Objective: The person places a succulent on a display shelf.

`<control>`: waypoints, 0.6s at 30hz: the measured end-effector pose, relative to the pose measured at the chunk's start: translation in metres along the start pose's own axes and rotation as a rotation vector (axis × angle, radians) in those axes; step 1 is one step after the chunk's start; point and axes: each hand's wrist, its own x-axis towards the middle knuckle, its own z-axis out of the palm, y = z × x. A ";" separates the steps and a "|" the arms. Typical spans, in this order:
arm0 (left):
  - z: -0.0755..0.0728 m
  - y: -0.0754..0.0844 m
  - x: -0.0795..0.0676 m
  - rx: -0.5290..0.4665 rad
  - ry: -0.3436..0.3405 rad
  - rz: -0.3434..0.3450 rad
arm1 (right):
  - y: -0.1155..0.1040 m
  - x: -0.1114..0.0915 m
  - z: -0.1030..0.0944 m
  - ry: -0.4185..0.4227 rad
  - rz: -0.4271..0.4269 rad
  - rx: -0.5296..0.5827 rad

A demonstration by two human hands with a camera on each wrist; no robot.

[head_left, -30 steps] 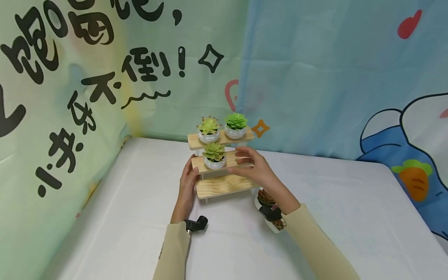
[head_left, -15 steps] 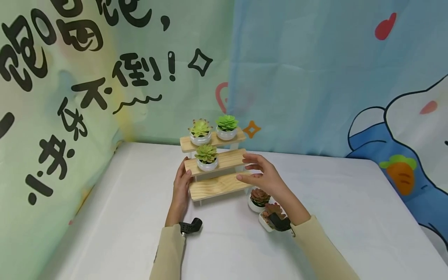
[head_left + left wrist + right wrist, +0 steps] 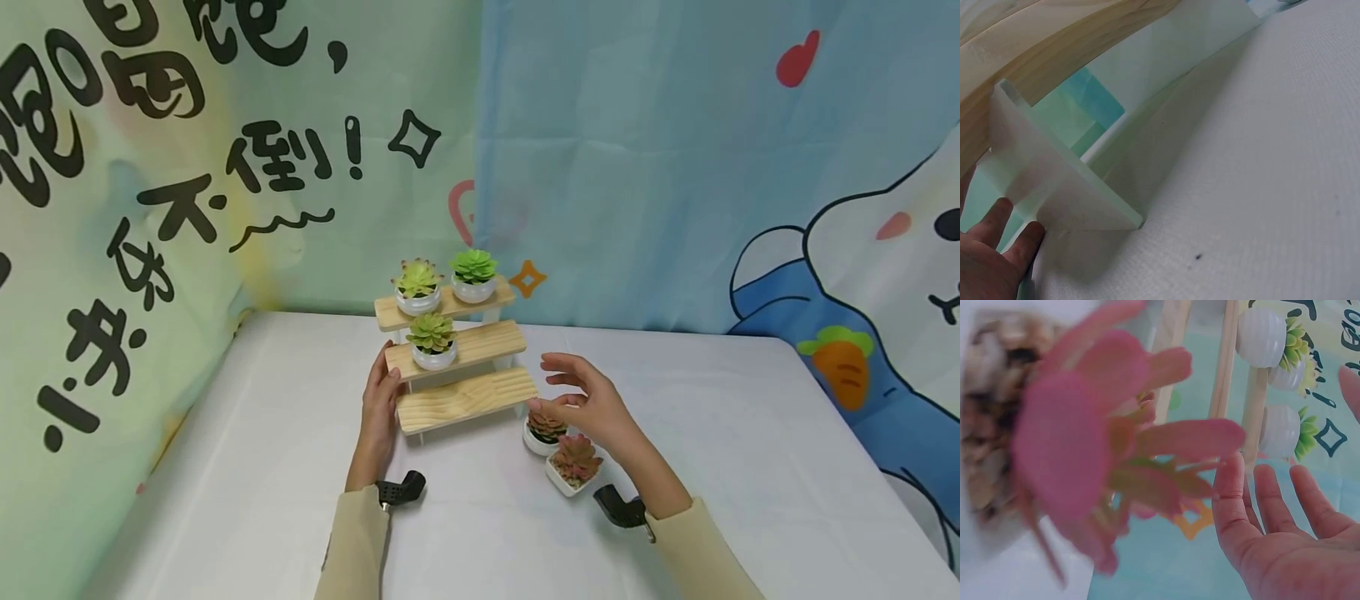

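Note:
A three-tier wooden plant stand [image 3: 467,401] stands on translucent supports [image 3: 1066,169]. My left hand [image 3: 379,408] holds its left end, thumb at the front of the middle shelf and fingers behind; in the left wrist view the fingertips touch a side support. Two potted succulents sit on the top shelf, one light green [image 3: 417,281] and one bright green [image 3: 474,267]; another green succulent [image 3: 432,334] is on the middle shelf's left. My right hand [image 3: 600,412], holding nothing, hovers right of the stand with fingers loosely bent. Beneath it are a brownish succulent [image 3: 543,427] and a reddish-pink one [image 3: 576,460].
A white cloth [image 3: 480,533] covers the table. Behind it hang a green printed backdrop [image 3: 337,258] and a blue one [image 3: 637,208], close to the stand's back. The two reddish pots touch or nearly touch, right of the bottom shelf.
My right hand has drawn back from the middle shelf to the right and down, over the reddish succulents. My left hand has stayed on the stand. The whole head view has shifted slightly.

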 end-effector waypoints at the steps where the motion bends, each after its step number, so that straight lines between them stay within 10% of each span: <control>1: 0.000 0.000 0.000 0.003 -0.001 0.000 | 0.001 -0.003 -0.001 0.006 -0.004 -0.003; 18: 0.002 0.002 -0.003 -0.011 0.003 -0.011 | 0.012 -0.048 -0.017 0.069 0.013 -0.081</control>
